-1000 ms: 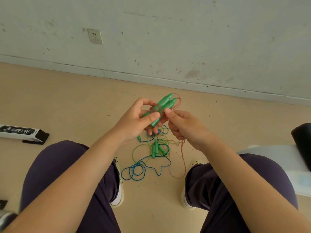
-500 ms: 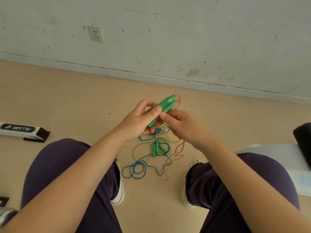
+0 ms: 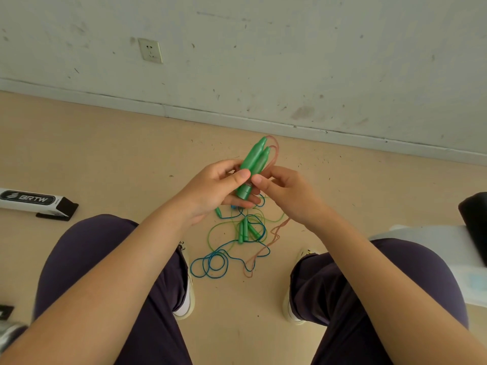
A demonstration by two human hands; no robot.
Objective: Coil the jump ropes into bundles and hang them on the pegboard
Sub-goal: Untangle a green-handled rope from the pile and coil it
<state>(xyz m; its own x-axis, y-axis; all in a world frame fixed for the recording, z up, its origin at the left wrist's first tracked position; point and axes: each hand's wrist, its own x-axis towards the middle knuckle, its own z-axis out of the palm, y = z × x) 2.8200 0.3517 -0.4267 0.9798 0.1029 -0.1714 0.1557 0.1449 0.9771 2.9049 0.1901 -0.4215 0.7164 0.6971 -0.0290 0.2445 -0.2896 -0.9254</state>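
Early in the task, by the look of it. The left hand (image 3: 210, 191) grips a pair of green handles (image 3: 252, 167) side by side, thumb pressed across them, tips pointing up toward the wall. The right hand (image 3: 287, 193) sits just beside the handles, its fingers curled and pinching the pinkish-brown rope (image 3: 274, 233) that loops off the handle tips and trails down to the floor. So one rope is being gathered; no finished bundle is visible, and most of that cord hangs loose.

Below the held handles, on the floor (image 3: 105, 159) between the person's shoes, lies a tangle: a blue rope (image 3: 210, 264) with several loose loops, a green rope (image 3: 218, 230) mixed into it, and another pair of green handles (image 3: 243, 230) in the middle. These look uncoiled. Judged remaining: finish this coil, coil the others, hang all. No pegboard is in view, so nothing can be said to be hung.

Room: beige floor with specks of debris, scuffed pale wall (image 3: 290, 61) beyond the handles, a wall socket (image 3: 150, 50) up and left of them. Well left of the handles lies a white-and-black box (image 3: 34, 200) marked BRTW. Far right of them, a pale seat edge (image 3: 427, 241) with a dark object on it, unclear what.
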